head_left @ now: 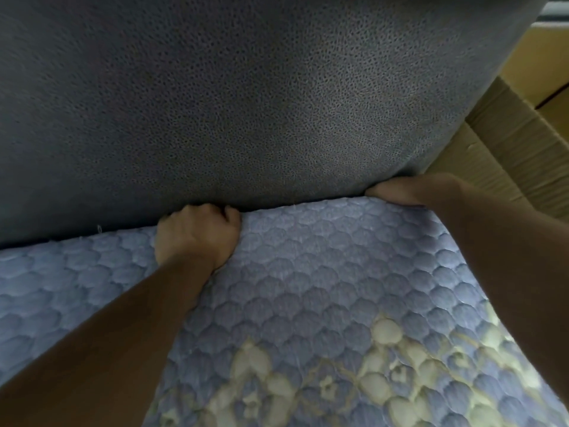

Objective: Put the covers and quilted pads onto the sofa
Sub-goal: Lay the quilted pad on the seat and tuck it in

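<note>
Now both hands, left hand (197, 232) and right hand (403, 189), clench the blue scallop-quilted pad's (323, 272) rear edge (running left-right) against the grey textured sofa backrest (246, 103) crease.

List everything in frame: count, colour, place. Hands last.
quilted pad: 1, blue with a pale cream pattern near the bottom edge, spread across the lower half on the seat.
sofa backrest: 1, dark grey textured, fills the upper half.
cardboard box: 1, tan, upper right beside the sofa.
left hand: 1, curled at the pad's back edge, at the seam under the backrest.
right hand: 1, at the pad's far right corner by the seam; fingers hidden.
</note>
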Motion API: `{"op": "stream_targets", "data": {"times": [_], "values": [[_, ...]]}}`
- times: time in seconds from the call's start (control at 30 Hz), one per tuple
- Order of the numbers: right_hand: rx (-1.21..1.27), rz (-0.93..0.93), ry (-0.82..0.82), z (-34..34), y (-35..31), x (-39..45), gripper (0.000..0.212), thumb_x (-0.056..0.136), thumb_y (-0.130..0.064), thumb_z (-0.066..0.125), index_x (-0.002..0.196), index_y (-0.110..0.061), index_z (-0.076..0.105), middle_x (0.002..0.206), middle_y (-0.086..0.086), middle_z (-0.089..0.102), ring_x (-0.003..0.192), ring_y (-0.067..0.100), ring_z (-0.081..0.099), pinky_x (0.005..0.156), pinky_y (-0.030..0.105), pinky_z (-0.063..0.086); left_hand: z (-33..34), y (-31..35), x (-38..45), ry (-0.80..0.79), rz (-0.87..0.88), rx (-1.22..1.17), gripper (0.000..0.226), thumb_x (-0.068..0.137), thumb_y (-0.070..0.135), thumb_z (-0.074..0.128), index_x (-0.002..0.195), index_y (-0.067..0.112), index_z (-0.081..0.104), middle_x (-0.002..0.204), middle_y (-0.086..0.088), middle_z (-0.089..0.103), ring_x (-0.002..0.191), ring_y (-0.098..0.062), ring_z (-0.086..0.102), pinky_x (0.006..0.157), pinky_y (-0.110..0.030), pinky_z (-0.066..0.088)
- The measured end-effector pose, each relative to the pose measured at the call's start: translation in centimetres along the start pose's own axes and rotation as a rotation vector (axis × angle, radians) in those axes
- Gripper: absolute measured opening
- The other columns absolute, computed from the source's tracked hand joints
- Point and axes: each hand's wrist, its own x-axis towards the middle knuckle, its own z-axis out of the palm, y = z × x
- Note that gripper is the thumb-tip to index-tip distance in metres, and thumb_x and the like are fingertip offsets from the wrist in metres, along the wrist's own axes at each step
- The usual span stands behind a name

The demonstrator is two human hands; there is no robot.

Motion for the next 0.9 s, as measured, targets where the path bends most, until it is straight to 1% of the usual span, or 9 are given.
{"op": "stream_targets", "data": {"times": [0.07, 0.2, 0.3, 0.4, 0.5, 0.6, 0.7, 0.8, 0.9], "values": [[0.077, 0.004, 0.113, 0.7, 0.5, 0.2, 0.040, 0.092, -0.047, 0.053, 0.116, -0.018, 0.069, 0.118, 0.008, 0.067, 0.104, 0.024, 0.064, 0.088, 0.035, 0.049, 0.0, -0.1, 0.1, -0.001, 0.003, -0.005, 0.059, 0.099, 0.045, 0.033, 0.057, 0.014, 0.062, 0.056, -0.004, 0.053, 0.048, -0.022, 0.041, 0.063, -0.031, 0.037], [-0.024, -0.039, 0.804, 4.6, 2.2, -2.6, 0.044, 0.093, -0.035, 0.044, 0.121, -0.006, 0.062, 0.125, 0.026, 0.060, 0.113, 0.046, 0.057, 0.099, 0.047, 0.044, -0.5, 0.2, 0.0, -0.039, -0.002, -0.001, 0.059, 0.100, 0.044, 0.033, 0.061, 0.012, 0.065, 0.052, 0.000, 0.039, 0.047, -0.020, 0.032, 0.065, -0.032, 0.037], [-0.101, -0.078, 0.978, 10.1, 4.7, -7.6, 0.049, 0.093, -0.045, 0.039, 0.132, -0.019, 0.052, 0.140, 0.018, 0.049, 0.125, 0.044, 0.046, 0.106, 0.054, 0.035, -1.5, 1.0, -0.2, -0.009, -0.011, 0.019, 0.061, 0.101, 0.042, 0.033, 0.067, 0.009, 0.071, 0.055, -0.008, 0.050, 0.047, -0.022, 0.037, 0.066, -0.033, 0.037], [-0.161, 0.015, 0.883, 12.2, 6.6, -9.2, 0.061, 0.092, -0.056, 0.033, 0.144, -0.025, 0.038, 0.153, 0.014, 0.034, 0.135, 0.041, 0.034, 0.111, 0.058, 0.027, -2.5, 1.8, -1.2, -0.003, 0.016, 0.110, 0.056, 0.102, 0.030, 0.031, 0.079, 0.002, 0.074, 0.079, -0.025, 0.068, 0.068, -0.040, 0.065, 0.072, -0.040, 0.045], [-0.124, 0.002, 0.756, 10.8, 6.3, -9.1, 0.067, 0.091, -0.057, 0.029, 0.148, -0.023, 0.032, 0.157, 0.014, 0.027, 0.139, 0.041, 0.026, 0.114, 0.060, 0.020, -2.7, 1.8, -4.1, 0.040, 0.161, 0.183, 0.042, 0.092, 0.021, 0.037, 0.083, -0.011, 0.064, 0.080, -0.037, 0.062, 0.077, -0.053, 0.062, 0.072, -0.054, 0.048], [-0.006, -0.154, 0.639, 10.8, 7.8, -11.6, 0.065, 0.096, -0.050, 0.039, 0.154, -0.023, 0.030, 0.164, 0.011, 0.018, 0.149, 0.037, 0.014, 0.121, 0.056, 0.009, -2.8, 4.0, -7.1, 0.076, 0.305, 0.162, 0.045, 0.089, 0.026, 0.037, 0.109, -0.009, 0.056, 0.108, -0.040, 0.056, 0.096, -0.055, 0.055, 0.080, -0.060, 0.046], [0.222, -0.229, 0.774, 15.4, 12.7, -19.6, 0.053, 0.088, -0.032, 0.048, 0.138, -0.014, 0.053, 0.146, 0.012, 0.048, 0.134, 0.035, 0.043, 0.112, 0.051, 0.033, -3.2, 11.8, -10.4, -0.035, 0.655, 0.018, 0.054, 0.092, 0.032, 0.034, 0.127, 0.000, 0.059, 0.129, -0.027, 0.058, 0.115, -0.046, 0.056, 0.092, -0.055, 0.050], [0.300, 0.122, 0.740, 21.2, 21.0, -27.3, 0.051, 0.091, -0.038, 0.035, 0.133, -0.017, 0.054, 0.133, 0.005, 0.058, 0.122, 0.030, 0.053, 0.103, 0.046, 0.042, -3.5, 22.8, -13.3, -0.255, 1.010, -0.029, 0.060, 0.094, 0.044, 0.029, 0.136, 0.016, 0.060, 0.144, -0.011, 0.054, 0.133, -0.033, 0.050, 0.109, -0.049, 0.042], [0.383, 0.446, 0.448, 23.0, 28.6, -30.0, 0.061, 0.096, -0.058, 0.013, 0.132, -0.027, 0.052, 0.128, 0.007, 0.064, 0.117, 0.032, 0.058, 0.097, 0.044, 0.046, -3.0, 30.9, -13.1, -0.460, 1.163, 0.327, 0.064, 0.096, 0.056, 0.014, 0.143, 0.034, 0.051, 0.157, 0.006, 0.040, 0.147, -0.021, 0.030, 0.118, -0.046, 0.022]]}}
